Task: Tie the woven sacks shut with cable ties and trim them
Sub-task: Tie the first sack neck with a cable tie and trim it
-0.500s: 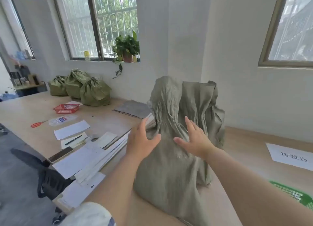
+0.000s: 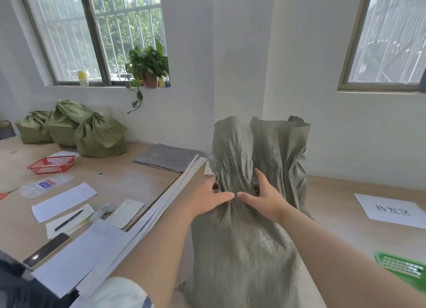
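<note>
Just below the grip, nearest the camera, the filled body of the woven sack (image 2: 242,257) stands upright on the tabletop (image 2: 129,183). At its neck the left grip (image 2: 207,197) and the right grip (image 2: 267,199) clasp the gathered cloth from either side, thumbs almost meeting across the front. The left fingers go round out of sight, and the right forefinger lies up along the folds. Above the grip the loose mouth rises in two crumpled lobes, and the one on the right-grip side is not fully drawn in.

The step in hand looks to be bunching the neck, with no tie on it yet. To do it well, I would sweep that stray lobe into the bundle and squeeze low against the contents so the neck is narrow and firm. One grip could then hold it alone while the other fetches a tie.

Well to the left of the grip lie papers (image 2: 63,201), a pen (image 2: 69,220), a clear packet (image 2: 46,184) that may hold the ties, and an orange scissor handle (image 2: 3,195) at the edge of view. Farther off, three tied sacks (image 2: 76,132) sit against the wall.
</note>
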{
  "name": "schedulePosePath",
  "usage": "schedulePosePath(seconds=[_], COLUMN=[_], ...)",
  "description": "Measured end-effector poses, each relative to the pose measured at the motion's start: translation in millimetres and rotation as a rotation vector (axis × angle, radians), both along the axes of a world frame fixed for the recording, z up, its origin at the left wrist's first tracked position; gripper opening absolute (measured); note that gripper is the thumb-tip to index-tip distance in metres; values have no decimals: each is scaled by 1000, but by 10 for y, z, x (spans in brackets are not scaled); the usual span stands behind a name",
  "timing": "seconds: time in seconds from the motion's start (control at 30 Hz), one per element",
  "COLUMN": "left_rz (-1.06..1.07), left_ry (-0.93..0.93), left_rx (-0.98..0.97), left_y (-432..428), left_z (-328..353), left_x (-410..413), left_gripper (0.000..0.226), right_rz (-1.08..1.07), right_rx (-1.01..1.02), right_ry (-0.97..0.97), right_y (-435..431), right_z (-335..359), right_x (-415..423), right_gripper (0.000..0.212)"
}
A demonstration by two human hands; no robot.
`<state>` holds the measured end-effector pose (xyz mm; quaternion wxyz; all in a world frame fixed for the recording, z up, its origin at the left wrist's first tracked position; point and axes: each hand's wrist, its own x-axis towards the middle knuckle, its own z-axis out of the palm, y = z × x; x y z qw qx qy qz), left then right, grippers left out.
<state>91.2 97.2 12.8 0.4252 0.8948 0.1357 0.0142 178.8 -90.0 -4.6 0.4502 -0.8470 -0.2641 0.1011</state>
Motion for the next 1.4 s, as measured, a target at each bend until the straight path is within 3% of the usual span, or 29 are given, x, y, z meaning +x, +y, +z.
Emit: schedulePosePath(seconds=[0.13, 0.3, 0.5, 0.63, 0.7, 0.87, 1.0, 1.1, 1.2, 1.4], left_rz=[-43, -58, -142, -156, -171, -161, -154, -131, -157, -95], left_ry=[13, -8, -58, -51, -85, -103, -148, -163, -249, -410], left_rx=[-65, -111, -70, -54, -45, -169, -193, -204, -199, -233], left_y=[137, 177, 52, -19, -34, -107, -263, -504, -831, -1625], left_z=[-104, -141, -108, -111, -117, -141, -89, 0, 128, 324], left_x=[69, 118, 67, 11, -34, -170, -316, -457, -597, -844], left_gripper=[69, 56, 21, 53, 53, 30, 41, 46, 21, 31], right_rz=[-35, -38, -87, -104, -113, -97, -60, -36, -5, -11], right_rx=[-36, -51, -14, 20, 44, 77, 103, 117, 189, 301], right_ry=[-27, -30, 0, 12, 13, 9, 13, 16, 20, -5], right_y=[82, 93, 31, -20, -43, -160, -377, -659, -1020, -1866], right_z=[-47, -41, -63, -56, -20, 103, 186, 238, 309, 497], right_x=[36, -27, -159, -289, -379, -573, -684, -750, -869, -1139], right_gripper=[88, 43, 35, 22, 15, 12, 14, 33, 26, 14])
